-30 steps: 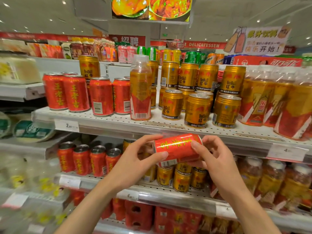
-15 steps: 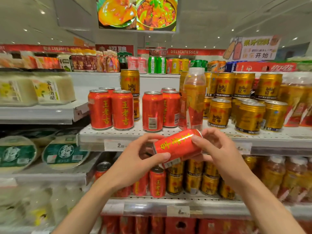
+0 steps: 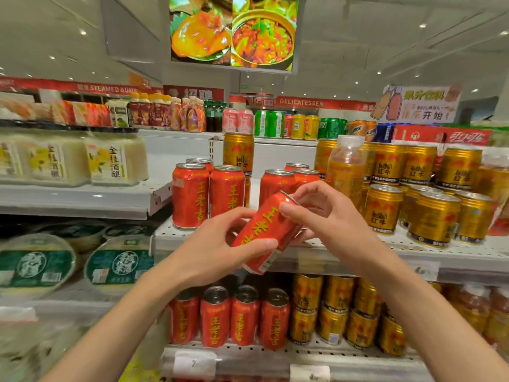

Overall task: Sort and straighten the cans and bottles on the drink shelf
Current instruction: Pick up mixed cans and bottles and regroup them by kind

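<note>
Far left: white shelf [image 3: 82,198] with pale rice-wine tubs [image 3: 115,161]; below it, round green-lidded tubs [image 3: 118,264], blurred.

Drink shelf [image 3: 358,250], perforated white, middle tier. On its left part, upright red cans [image 3: 190,195] in two clusters with a gap between them; a tall gold can [image 3: 238,153] stands behind the left cluster.

Left hand [image 3: 217,249] grips the lower half of a tilted red can [image 3: 264,230], thumb across the front near the base, fingers curled round the back. The can is held in the air in front of the drink shelf's front edge, top leaning up and right, base down and left, yellow lettering facing the camera. It touches no shelf.

Right hand [image 3: 327,216] pinches the can's top end: thumb on the upper front, fingers curled over the rim and the far side. Both hands are on the same can.

Just right of the hands, a clear bottle with orange drink [image 3: 345,166] stands upright on the drink shelf. Further right, stacked gold cans [image 3: 435,216], two layers high at the back.

Lower shelf [image 3: 303,354]: a row of red cans [image 3: 228,318] at left, gold cans [image 3: 338,312] next to them, blurred bottles [image 3: 479,310] at far right.
</note>
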